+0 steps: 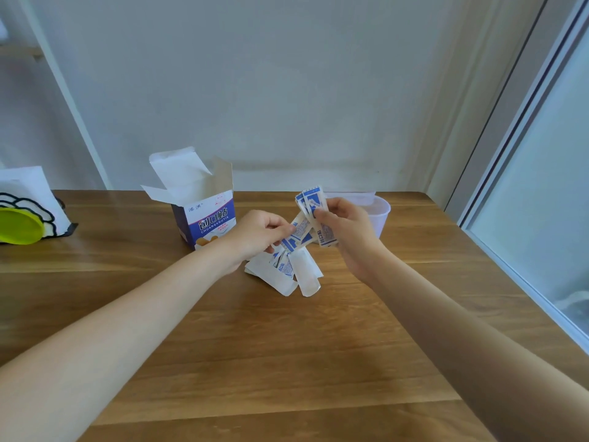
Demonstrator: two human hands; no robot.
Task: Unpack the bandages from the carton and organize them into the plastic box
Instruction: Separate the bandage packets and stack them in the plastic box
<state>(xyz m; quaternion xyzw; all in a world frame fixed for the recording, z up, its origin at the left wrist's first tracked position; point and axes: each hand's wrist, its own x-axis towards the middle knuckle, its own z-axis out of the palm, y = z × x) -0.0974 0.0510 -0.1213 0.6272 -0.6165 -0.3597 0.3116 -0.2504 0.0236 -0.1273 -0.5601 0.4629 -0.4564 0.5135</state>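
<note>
Both hands pinch a loose fan of bandages (306, 224) above the table (287, 346): left hand (258, 232) low, right hand (342, 223) high, just before the plastic box (381, 215). Uneven strips could slip and scatter; the carton (204, 218) stands open.

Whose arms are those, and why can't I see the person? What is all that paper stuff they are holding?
There is only one picture, taken by a camera worn on the person's head, so you see what they see: their own two arms reaching out over a wooden table. The left hand and the right hand are both pinching a bunch of little bandages in blue and white wrappers. More bandages lie in a small pile on the table just below the hands. To the left stands the open carton they seem to have come out of, its flaps up. Behind the right hand is the plastic box; I cannot see what is inside it.
</note>
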